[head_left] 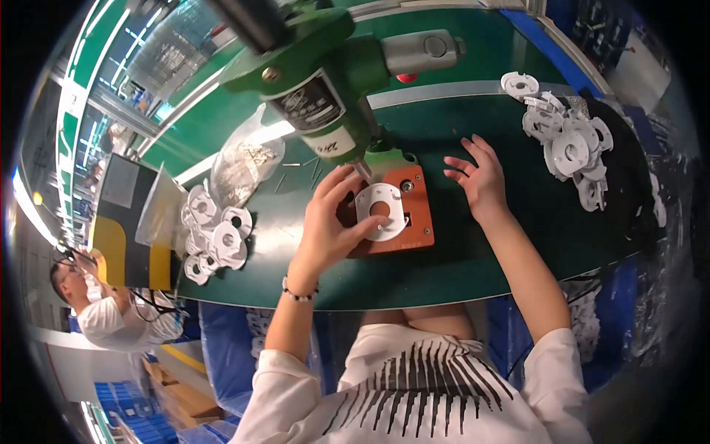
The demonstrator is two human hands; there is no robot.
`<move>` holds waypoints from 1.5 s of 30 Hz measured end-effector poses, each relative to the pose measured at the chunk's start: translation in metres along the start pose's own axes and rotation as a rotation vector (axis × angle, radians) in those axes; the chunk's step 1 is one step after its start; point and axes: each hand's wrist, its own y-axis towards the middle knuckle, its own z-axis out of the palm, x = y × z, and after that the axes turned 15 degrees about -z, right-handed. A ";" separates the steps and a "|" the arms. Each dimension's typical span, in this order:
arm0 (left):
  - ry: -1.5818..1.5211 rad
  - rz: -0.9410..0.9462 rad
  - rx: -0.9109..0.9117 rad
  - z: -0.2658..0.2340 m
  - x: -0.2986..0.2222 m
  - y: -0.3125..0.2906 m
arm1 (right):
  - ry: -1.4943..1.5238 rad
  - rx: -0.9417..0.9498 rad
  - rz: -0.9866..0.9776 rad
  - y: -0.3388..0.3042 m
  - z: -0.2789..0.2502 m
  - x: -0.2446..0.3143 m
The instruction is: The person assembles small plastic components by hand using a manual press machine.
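A round white plastic part (398, 222) with a large centre hole lies on an orange fixture block (420, 211). My left hand (323, 226) grips the part from its left side, thumb across its face and fingers curled near its far edge. Right above them comes down the tip of a green bench press (360, 169). My right hand (482, 183) is held up to the right of the block, fingers apart, with nothing in it.
Similar white parts are heaped at left (225, 240) and at right (571, 152) on the dark green table (444, 281). Behind the left heap sits a clear bag of small metal pins (240, 174), with loose pins (292, 164) beside it. Another person (111, 318) sits far left.
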 end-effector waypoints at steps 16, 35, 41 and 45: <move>-0.454 0.048 -0.150 -0.011 0.018 0.020 | -0.180 0.151 -0.080 -0.007 -0.004 0.001; 0.608 -0.367 -1.012 -0.257 0.195 0.002 | -0.397 0.289 -0.225 -0.008 -0.020 -0.007; 0.852 -0.115 -1.071 -0.224 0.169 0.004 | -0.379 0.411 -0.420 -0.009 -0.025 -0.010; 0.598 0.268 -1.151 -0.159 0.091 -0.033 | -0.789 0.595 -0.955 -0.031 -0.017 0.026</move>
